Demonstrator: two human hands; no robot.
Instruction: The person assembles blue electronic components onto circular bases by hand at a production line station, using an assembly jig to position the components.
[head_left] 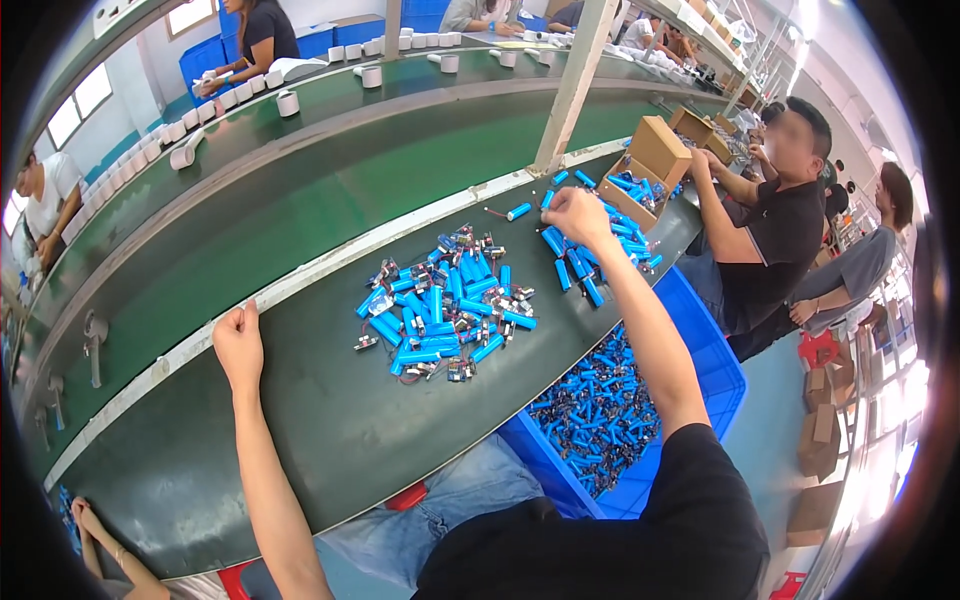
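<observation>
My right hand [580,217] is closed in a pinch at the far end of the table, with a blue cylindrical battery [547,199] at its fingertips. Below and beside it lie several loose blue batteries [563,272]. My left hand [239,347] is held closed above the table's left part, near the pale rail; whatever its fingers hold, if anything, is hidden. Between the hands, a heap of blue batteries with small circuit boards and wires [440,305] rests on the dark table surface [330,400]. One wired battery [518,211] lies apart, left of my right hand.
A blue bin [715,370] full of batteries with boards stands at my right. Beyond it, a seated person [765,220] handles an open cardboard box [657,150]. A pale rail [290,290] and post [575,90] border the green conveyor [250,210]. Another person's hands [88,518] show lower left.
</observation>
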